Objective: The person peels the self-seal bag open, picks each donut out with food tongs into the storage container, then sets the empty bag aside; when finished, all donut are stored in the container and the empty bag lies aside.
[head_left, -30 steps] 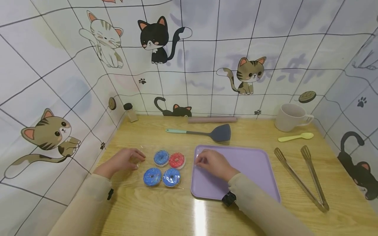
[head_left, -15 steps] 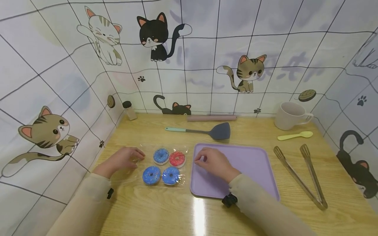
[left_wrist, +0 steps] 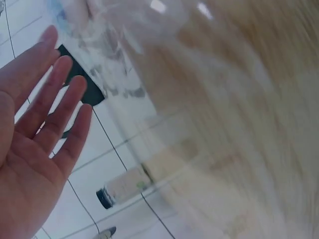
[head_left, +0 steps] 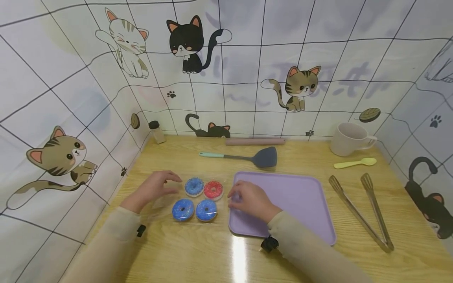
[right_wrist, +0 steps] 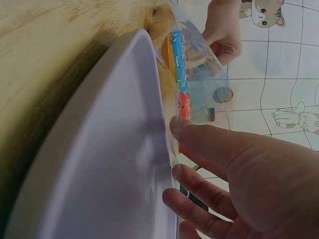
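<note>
Blue sprinkled doughnuts (head_left: 182, 209) and a red one (head_left: 213, 190) lie grouped under clear plastic film (head_left: 164, 206) on the wooden table. My left hand (head_left: 153, 185) is just left of them over the film, thumb and fingers spread; the left wrist view shows its fingers (left_wrist: 70, 134) extended, with nothing in the palm. Over the left edge of the lilac tray (head_left: 293, 200) is my right hand (head_left: 253, 200). Its thumb and fingers stand apart beside the film's right edge, as the right wrist view shows, with the film (right_wrist: 212, 89) rising beyond them.
Behind lie a spatula (head_left: 263, 157) and a rolling pin (head_left: 255, 141), with a shaker (head_left: 157, 132) in the left back corner. Right of the tray are metal tongs (head_left: 361, 216), a yellow spoon (head_left: 354, 163) and a mug (head_left: 348, 139). Cat-print walls enclose the table.
My left hand has spread its fingers and moved slightly right towards the doughnuts. My right thumb and fingers have parted and shifted a little left. The doughnuts have stayed in place.
</note>
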